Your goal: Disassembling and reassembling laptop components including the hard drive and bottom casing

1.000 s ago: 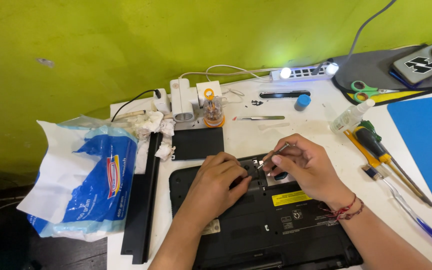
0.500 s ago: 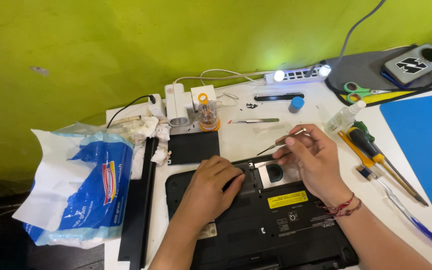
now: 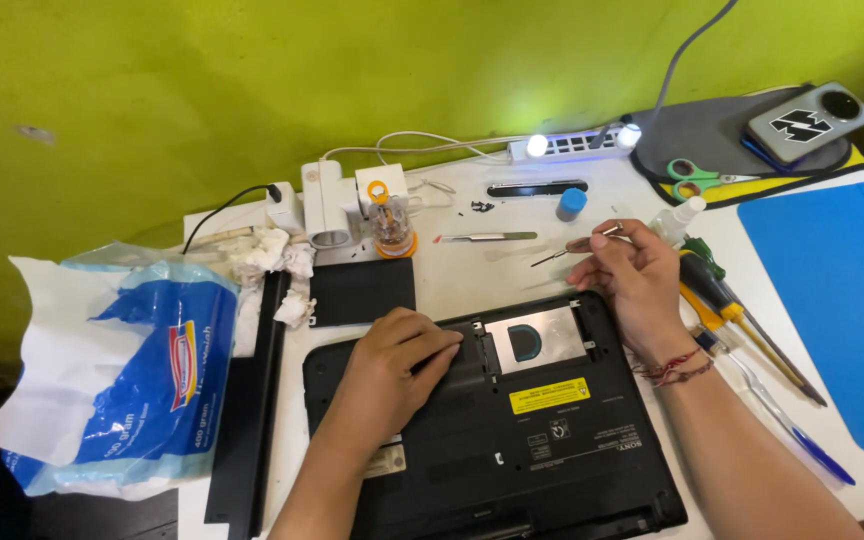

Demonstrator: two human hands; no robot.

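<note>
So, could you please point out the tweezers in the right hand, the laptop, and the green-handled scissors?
tweezers [image 3: 564, 250], head view, on the thin metal tips.
laptop [image 3: 552, 450], head view, on its black underside.
scissors [image 3: 694, 178], head view, on the green handles.

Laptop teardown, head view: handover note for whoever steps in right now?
Left hand: flat on the upturned black laptop, fingers by the open bay, holding nothing.
Right hand: raised above the laptop's top right corner, pinching tweezers.
Bay's silver metal plate is exposed; a black cover panel lies on the table above the laptop.
Small loose screws sit near the power strip; screwdrivers to the right.
The rest of the base is still closed.
</note>
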